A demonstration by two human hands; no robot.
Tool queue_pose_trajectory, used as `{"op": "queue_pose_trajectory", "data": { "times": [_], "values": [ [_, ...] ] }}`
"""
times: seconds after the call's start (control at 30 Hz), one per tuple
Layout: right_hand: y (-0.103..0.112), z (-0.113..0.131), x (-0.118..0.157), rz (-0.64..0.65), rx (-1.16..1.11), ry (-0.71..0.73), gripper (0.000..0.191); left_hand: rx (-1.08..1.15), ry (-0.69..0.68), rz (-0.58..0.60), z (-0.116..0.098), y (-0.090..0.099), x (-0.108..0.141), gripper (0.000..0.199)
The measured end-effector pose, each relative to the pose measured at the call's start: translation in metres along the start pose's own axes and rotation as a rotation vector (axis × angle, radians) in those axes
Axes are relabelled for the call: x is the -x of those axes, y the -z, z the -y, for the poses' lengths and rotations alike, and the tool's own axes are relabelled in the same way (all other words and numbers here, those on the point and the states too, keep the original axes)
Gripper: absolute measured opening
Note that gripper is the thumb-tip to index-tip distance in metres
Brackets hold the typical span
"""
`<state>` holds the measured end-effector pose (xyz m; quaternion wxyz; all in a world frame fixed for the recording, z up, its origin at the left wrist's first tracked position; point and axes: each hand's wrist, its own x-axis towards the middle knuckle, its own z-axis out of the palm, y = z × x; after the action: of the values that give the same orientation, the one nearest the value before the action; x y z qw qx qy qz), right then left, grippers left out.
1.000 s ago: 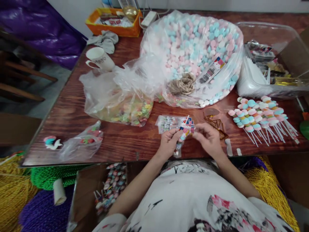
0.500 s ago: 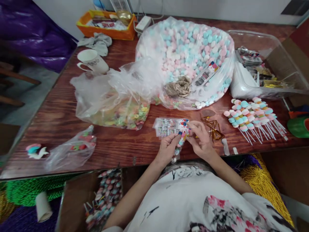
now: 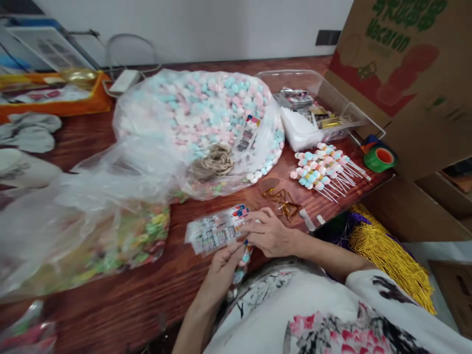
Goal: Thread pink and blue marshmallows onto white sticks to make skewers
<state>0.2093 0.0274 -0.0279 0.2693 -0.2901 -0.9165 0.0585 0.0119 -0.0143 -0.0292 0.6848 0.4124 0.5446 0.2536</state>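
Observation:
My left hand (image 3: 222, 265) is closed around a narrow clear bag (image 3: 240, 271) with pink, blue and white candies inside, held near the table's front edge. My right hand (image 3: 271, 233) pinches at the bag's top end, its fingertips close to my left thumb. Whether a tie is between those fingers is too small to tell. A fanned stack of printed clear bags (image 3: 214, 230) lies flat just beyond my hands. To the right of it are gold twist ties (image 3: 283, 202), loosely tangled. Farther right lies a pile of marshmallow skewers (image 3: 320, 166) with white sticks.
A big clear bag of pastel marshmallows (image 3: 199, 103) fills the table's back, a brown cloth (image 3: 212, 163) on it. Left is a bag of colourful candies (image 3: 147, 236). A clear plastic bin (image 3: 298, 135), green tape roll (image 3: 379, 158) and cardboard box (image 3: 398, 73) stand right.
The view has turned to the right, so the table's things sit farther left and the cardboard box shows. Both hands stay together at the candy bag, the right fingers now closer in.

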Motion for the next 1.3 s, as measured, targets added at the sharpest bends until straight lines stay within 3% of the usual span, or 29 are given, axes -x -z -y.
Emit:
{"op": "queue_pose_trajectory", "data": {
  "times": [0.17, 0.33, 0.5, 0.67, 0.77, 0.87, 1.13, 1.3],
  "values": [
    [-0.005, 0.009, 0.005, -0.014, -0.061, -0.01, 0.008, -0.03, 0.057, 0.144, -0.004, -0.005, 0.009, 0.04],
    [0.001, 0.022, 0.008, -0.054, -0.008, -0.173, 0.004, -0.086, -0.025, 0.132, -0.01, -0.016, 0.02, 0.043],
    [0.002, 0.036, 0.017, 0.015, -0.005, -0.219, 0.002, -0.259, -0.111, 0.179, -0.016, -0.027, 0.034, 0.046],
    [0.016, 0.053, 0.028, -0.077, -0.062, -0.135, 0.014, -0.232, -0.153, 0.129, -0.016, -0.035, 0.05, 0.035],
    [0.03, 0.058, 0.031, -0.156, -0.053, -0.016, 0.024, -0.041, -0.104, 0.144, -0.012, -0.032, 0.057, 0.032],
    [0.035, 0.055, 0.03, -0.117, 0.003, 0.135, 0.033, 0.135, -0.042, 0.199, -0.006, -0.023, 0.06, 0.031],
    [0.015, 0.049, 0.024, -0.059, -0.078, 0.352, 0.021, 0.073, 0.009, 0.432, 0.01, -0.002, 0.062, 0.03],
    [0.004, 0.049, 0.022, 0.069, -0.018, 0.277, 0.02, -0.056, 0.022, 0.518, 0.009, 0.01, 0.047, 0.039]
  ]
}}
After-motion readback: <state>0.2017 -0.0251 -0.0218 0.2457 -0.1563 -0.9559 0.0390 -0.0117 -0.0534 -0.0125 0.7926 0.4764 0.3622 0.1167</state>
